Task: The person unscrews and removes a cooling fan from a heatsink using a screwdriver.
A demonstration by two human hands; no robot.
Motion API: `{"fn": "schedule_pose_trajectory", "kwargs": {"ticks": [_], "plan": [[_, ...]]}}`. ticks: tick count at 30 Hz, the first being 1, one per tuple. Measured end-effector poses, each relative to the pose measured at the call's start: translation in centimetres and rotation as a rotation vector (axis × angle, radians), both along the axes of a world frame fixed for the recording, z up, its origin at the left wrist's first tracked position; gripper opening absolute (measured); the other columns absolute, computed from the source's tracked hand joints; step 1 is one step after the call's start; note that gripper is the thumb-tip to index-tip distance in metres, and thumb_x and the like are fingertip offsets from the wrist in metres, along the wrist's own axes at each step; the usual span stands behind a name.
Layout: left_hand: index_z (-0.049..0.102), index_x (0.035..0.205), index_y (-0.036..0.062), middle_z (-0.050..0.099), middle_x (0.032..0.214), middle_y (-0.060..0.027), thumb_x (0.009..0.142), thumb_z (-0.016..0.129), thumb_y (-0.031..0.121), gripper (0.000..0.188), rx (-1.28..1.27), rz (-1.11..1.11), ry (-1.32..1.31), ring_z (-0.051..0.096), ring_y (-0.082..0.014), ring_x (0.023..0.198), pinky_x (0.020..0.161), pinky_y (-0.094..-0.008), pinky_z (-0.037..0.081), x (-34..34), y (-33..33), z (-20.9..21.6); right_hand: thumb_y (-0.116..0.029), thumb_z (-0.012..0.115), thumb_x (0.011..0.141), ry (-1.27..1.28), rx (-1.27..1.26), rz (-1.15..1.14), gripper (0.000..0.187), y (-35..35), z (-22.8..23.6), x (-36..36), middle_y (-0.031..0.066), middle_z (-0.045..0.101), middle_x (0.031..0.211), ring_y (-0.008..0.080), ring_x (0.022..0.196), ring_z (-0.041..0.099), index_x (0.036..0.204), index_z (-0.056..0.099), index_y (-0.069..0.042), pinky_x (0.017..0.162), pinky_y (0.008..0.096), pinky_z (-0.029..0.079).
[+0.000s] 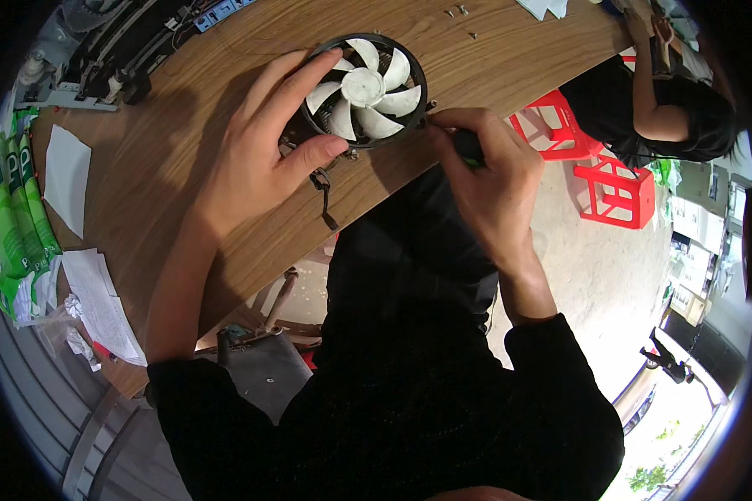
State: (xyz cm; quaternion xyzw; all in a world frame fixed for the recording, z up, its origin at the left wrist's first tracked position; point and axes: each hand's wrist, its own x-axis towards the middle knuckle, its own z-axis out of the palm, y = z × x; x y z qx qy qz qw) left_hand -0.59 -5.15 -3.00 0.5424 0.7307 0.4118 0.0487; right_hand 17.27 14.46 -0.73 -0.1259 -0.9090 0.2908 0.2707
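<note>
A round cooling fan [363,87] with white blades in a black ring frame sits near the table's edge, with dark metal fins showing behind the blades. My left hand [263,134] grips its left side, fingers over the top of the rim and thumb at the lower edge. A short black cable with a connector [326,200] hangs below the fan. Close to the frame's right side, my right hand [493,163] is closed round a screwdriver [470,149] with a dark, greenish handle. Its shaft is mostly hidden by the fingers.
On the wooden table [134,184] lie several small screws [462,10], white paper [65,179] and green packs [12,217]. Machine parts [100,63] stand at the far left. Red stools [617,194] and another person [660,108] are at the right.
</note>
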Motion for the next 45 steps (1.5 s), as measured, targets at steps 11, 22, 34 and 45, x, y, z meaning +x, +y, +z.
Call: {"fn": "schedule_pose_trajectory", "kwargs": {"ticks": [11,22,34,45], "plan": [[0.048,0.15,0.0034,0.058,0.135,-0.0181,0.074,0.088,0.051,0.099,0.063,0.063,-0.009,0.059,-0.0355,0.124,0.103,-0.043,0.049,0.6,0.3,-0.2,-0.003,0.079,0.085,-0.021,-0.122,0.087,0.016,1.1,0.1,0.0,0.0108,0.075,0.093,0.0275,0.081,0.074,0.099,0.072,-0.003,0.067,0.0336,0.056],[0.047,0.152,0.0074,0.057,0.145,-0.0184,0.069,0.094,0.036,0.1,0.042,0.003,-0.228,0.056,-0.0351,0.134,0.109,-0.0424,0.046,-0.7,-0.1,-1.2,-0.01,0.078,0.088,0.01,-0.369,0.012,0.018,2.6,-0.3,-0.6,0.009,0.075,0.088,0.0153,0.082,0.072,0.103,0.074,-0.001,0.073,0.0285,0.055],[0.049,0.148,0.0012,0.061,0.141,-0.0196,0.073,0.092,0.035,0.093,0.002,-0.01,-0.208,0.061,-0.035,0.128,0.105,-0.0413,0.05,-0.4,-0.2,-1.5,-0.004,0.077,0.086,-0.136,-0.387,0.152,0.018,3.6,0.2,-0.5,0.009,0.076,0.088,0.0124,0.08,0.071,0.104,0.075,-0.001,0.073,0.0276,0.054],[0.049,0.148,-0.0002,0.06,0.14,-0.0201,0.073,0.093,0.033,0.093,-0.008,-0.004,-0.148,0.061,-0.0348,0.128,0.107,-0.0414,0.048,0.0,-0.1,-1.1,-0.005,0.078,0.087,-0.148,-0.391,0.127,0.017,3.3,0.4,-0.3,0.0093,0.076,0.09,0.0127,0.082,0.072,0.103,0.076,-0.001,0.073,0.0275,0.055]]}}
